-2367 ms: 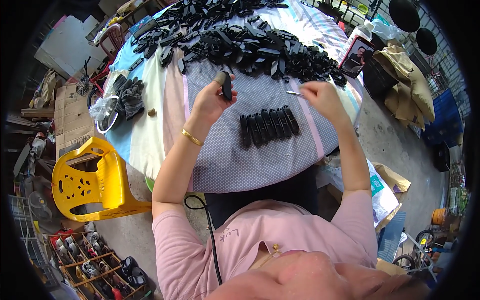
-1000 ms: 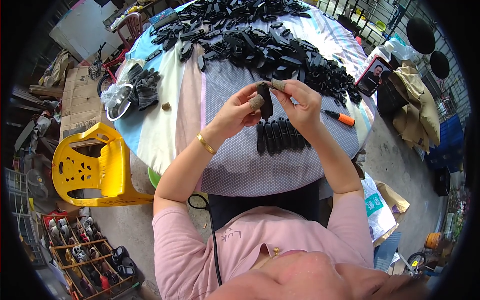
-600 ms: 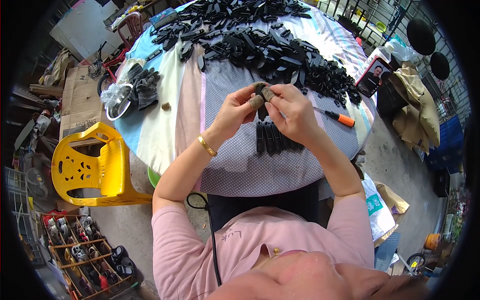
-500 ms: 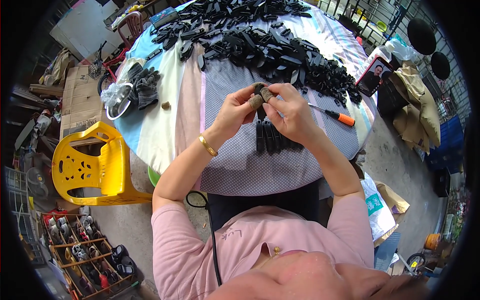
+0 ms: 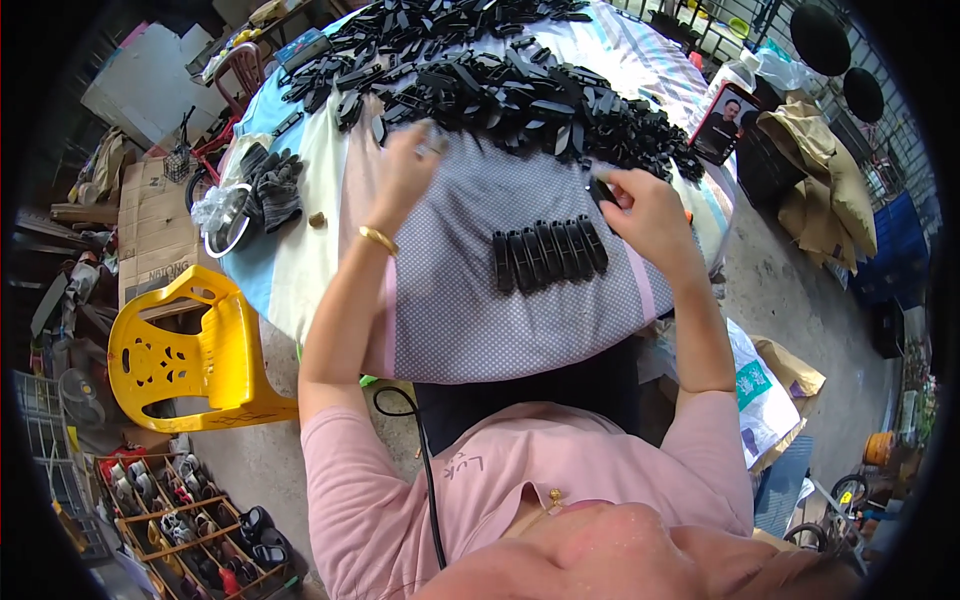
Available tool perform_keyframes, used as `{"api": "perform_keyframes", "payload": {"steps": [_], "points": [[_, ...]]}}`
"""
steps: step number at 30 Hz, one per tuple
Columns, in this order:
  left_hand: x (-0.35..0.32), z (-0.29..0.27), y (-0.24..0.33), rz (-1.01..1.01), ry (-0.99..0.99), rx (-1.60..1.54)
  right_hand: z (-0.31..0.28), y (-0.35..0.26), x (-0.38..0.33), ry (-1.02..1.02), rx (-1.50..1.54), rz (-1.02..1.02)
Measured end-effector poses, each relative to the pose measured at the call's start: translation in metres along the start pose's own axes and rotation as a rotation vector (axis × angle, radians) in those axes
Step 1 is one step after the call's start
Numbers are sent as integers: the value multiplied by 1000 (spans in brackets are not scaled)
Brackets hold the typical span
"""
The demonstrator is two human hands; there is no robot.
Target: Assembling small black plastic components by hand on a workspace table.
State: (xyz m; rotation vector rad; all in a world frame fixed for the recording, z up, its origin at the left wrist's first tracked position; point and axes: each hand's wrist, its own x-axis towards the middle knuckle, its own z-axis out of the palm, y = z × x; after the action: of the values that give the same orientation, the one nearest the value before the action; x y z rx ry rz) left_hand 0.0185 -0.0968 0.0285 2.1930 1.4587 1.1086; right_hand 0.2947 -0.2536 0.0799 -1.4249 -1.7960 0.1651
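A row of several black plastic clip-like pieces (image 5: 549, 254) lies side by side on the dotted grey cloth before me. My right hand (image 5: 642, 212), to the right of the row, pinches one black plastic piece (image 5: 601, 193) between thumb and fingers. On the left, my left hand (image 5: 405, 175) is raised near the front edge of the large heap of long black plastic parts (image 5: 490, 85). Motion blurs its fingers, so whether it holds anything is unclear. A heap of smaller black parts (image 5: 655, 140) lies beyond my right hand. An orange handle tip (image 5: 689, 217) shows just behind that hand.
Dark gloves (image 5: 273, 190) and a metal bowl (image 5: 230, 222) with clear plastic sit at the table's left, near a small brown lump (image 5: 317, 220). A phone (image 5: 724, 122) stands upright at the right edge. A yellow chair (image 5: 190, 350) is left of the table.
My hands were together over the row, working on a black piece. Now they are apart: the left has moved up and left toward the heap, the right to the right with a black piece.
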Motion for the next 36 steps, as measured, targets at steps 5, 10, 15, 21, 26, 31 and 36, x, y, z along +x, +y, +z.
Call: {"api": "perform_keyframes", "payload": {"steps": [5, 10, 15, 21, 26, 31, 36], "points": [[45, -18, -69, -70, 191, 402, 4, 26, -28, -235, -143, 210], [50, -4, -98, -159, 66, 439, 15, 27, -34, -221, -117, 76], [43, -2, -93, -136, 139, 354, -3, 43, -21, -180, -75, 143], [32, 0, -82, -501, 121, -162, 5, 113, 24, -86, -348, 123], [-4, -3, -22, -655, -81, -1113, 21, 105, 36, -265, -564, 160], [-21, -1, 3, -625, -242, -1285, 15, 98, 38, -300, -589, 163], [-33, -10, 26, -589, -342, -1293, 16, 64, 44, -147, -63, 142]]}}
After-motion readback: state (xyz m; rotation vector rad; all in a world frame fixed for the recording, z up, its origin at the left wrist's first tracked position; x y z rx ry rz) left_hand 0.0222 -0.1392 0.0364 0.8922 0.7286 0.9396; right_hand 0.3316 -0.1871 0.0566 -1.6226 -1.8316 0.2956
